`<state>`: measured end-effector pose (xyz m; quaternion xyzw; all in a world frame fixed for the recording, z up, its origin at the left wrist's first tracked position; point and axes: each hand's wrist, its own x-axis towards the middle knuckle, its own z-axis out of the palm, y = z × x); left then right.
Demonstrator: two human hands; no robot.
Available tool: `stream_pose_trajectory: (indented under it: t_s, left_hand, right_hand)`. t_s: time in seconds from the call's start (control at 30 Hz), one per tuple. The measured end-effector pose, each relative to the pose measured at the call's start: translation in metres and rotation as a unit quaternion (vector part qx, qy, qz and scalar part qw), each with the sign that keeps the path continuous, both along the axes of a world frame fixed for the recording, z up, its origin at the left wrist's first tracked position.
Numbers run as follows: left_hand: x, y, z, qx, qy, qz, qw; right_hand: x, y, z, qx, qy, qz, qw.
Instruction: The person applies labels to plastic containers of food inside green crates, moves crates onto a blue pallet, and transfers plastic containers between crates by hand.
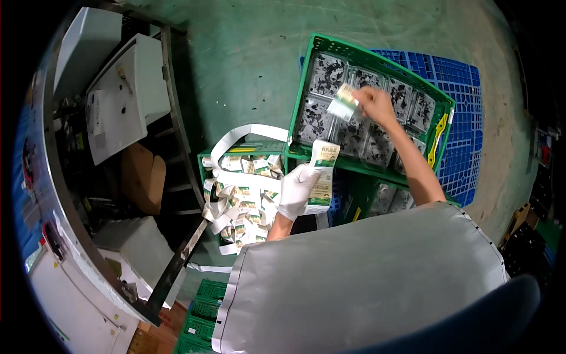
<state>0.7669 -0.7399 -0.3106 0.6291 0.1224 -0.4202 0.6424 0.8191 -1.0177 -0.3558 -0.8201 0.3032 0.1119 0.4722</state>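
My left hand (298, 190), in a white glove, is closed round a strip of printed labels (323, 177) in white, green and yellow. My bare right hand (375, 106) pinches a single label (344, 102), slightly blurred, above the green crate (368, 54). Inside that crate stand several clear plastic boxes (315, 121) with dark, crumpled pieces in them. The held label hangs over the boxes; whether it touches one I cannot tell. To the left of my gloved hand, a smaller green crate (250, 147) is heaped with looped label strips (244, 206).
Blue plastic pallets (463, 127) lie under the large crate. Another green crate (359, 192) with clear boxes sits nearer me. A grey sheet (365, 277) covers the near side. At left, a metal-framed rack (177, 118) holds white bins (156, 79). More green crates (203, 315) stand at lower left.
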Motion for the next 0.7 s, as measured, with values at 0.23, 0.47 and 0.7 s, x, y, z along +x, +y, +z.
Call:
stream_pose_trajectory:
  t_s: [0.23,0.47,0.7]
  left_hand:
    - [0.022,0.008,-0.060,-0.012,-0.100,-0.067,0.993]
    - [0.029,-0.029,-0.077,-0.039,0.055,0.016,0.998]
    - [0.028,-0.054,-0.071,0.077,-0.066,-0.011,0.995]
  right_hand:
    - [0.067,-0.024,-0.122,-0.153,-0.023,0.156,0.976]
    - [0.086,-0.006,-0.158,-0.353,0.100,0.240,0.899]
    - [0.014,-0.002,-0.030,0.250,0.026,0.215,0.944]
